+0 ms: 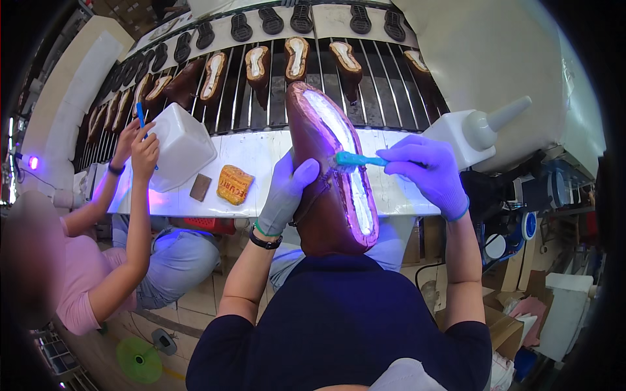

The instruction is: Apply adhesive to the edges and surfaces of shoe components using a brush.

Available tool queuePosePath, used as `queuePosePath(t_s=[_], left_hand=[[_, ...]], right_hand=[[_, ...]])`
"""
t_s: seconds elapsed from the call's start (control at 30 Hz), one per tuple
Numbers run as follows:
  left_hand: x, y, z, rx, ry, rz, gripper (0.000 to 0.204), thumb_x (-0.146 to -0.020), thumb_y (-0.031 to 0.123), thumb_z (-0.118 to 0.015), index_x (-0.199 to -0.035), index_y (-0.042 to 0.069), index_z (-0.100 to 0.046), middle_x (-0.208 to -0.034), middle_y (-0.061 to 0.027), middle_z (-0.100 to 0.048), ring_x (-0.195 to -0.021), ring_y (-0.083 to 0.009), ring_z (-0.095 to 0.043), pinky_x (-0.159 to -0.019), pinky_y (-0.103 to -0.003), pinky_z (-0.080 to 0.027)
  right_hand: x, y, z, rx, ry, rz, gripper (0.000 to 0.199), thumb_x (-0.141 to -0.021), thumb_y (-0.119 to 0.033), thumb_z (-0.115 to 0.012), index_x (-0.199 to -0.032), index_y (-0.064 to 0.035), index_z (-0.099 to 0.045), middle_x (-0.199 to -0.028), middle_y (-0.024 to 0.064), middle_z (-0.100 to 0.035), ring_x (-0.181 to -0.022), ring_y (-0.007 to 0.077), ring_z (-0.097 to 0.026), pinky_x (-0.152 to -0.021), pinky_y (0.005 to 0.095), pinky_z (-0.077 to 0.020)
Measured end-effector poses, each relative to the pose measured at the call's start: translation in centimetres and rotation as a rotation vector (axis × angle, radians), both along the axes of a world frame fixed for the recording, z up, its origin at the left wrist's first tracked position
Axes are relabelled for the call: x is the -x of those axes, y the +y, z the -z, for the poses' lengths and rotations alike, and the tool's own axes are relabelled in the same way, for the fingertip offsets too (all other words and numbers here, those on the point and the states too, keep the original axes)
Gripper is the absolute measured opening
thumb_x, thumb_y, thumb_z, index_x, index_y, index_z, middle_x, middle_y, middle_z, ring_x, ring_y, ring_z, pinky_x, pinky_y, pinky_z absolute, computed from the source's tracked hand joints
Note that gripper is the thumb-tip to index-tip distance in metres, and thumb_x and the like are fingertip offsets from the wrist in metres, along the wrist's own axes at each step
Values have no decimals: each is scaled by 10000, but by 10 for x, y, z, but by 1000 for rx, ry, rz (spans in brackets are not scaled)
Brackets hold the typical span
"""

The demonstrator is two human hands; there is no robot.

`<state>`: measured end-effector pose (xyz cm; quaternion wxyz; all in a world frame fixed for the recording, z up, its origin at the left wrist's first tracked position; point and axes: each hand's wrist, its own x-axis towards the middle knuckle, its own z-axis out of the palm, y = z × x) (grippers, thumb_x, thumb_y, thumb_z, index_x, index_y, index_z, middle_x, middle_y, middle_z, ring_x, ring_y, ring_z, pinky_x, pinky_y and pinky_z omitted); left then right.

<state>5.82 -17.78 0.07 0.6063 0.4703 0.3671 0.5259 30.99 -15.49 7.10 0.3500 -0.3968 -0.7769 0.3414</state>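
A brown shoe upper [317,189] is held up in front of me, its underside facing me with a pale strip down the middle that glows under violet light. My left hand [287,189], in a pale knit glove, grips its left side. In my gloved right hand [427,171] is a teal toothbrush [365,159], pinched by its handle. The brush head touches the underside near its left edge, about halfway along. Beyond the shoe upper stands a white worktable [254,144].
A slatted conveyor [378,85] at the back carries several shoe uppers and black soles [272,21]. A white bottle with a spout [466,133] stands at right. Left are a white container [179,146], a yellow packet [235,184], a brown block [201,187] and a co-worker holding a blue brush [140,115].
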Motion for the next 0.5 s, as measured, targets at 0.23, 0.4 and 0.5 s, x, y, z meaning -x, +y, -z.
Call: queuePosePath(t_s=[0.23,0.4,0.5], left_hand=[[-3,-2,-8,-8,-26,74,663,-817,351,-700,-1291,-34,-443,-1118,-99,-595,-1002,-155,-585,-879,-306,-483],[-7,-5,-11,-7,72,75,690,-782,296,-744,-1316,-17,-441,-1138,-100,-604,-1017,-169,-592,-902,-318,-477],[-7,-4,-2,-93,331,15,814,-725,337,-784,-1382,24,-418,-1110,-115,-659,-989,-184,-649,-879,-328,-499]], right_hand=[[6,17,-1,-83,72,5,215,-771,-2,-701,-983,-26,-723,-794,62,-658,-709,121,-624,-635,253,-486],[7,23,-8,-76,51,49,220,-768,-17,-710,-988,-26,-723,-784,61,-661,-703,106,-613,-643,238,-474],[12,33,-6,-97,66,67,212,-775,-33,-709,-987,-28,-723,-779,56,-666,-695,93,-606,-639,236,-468]])
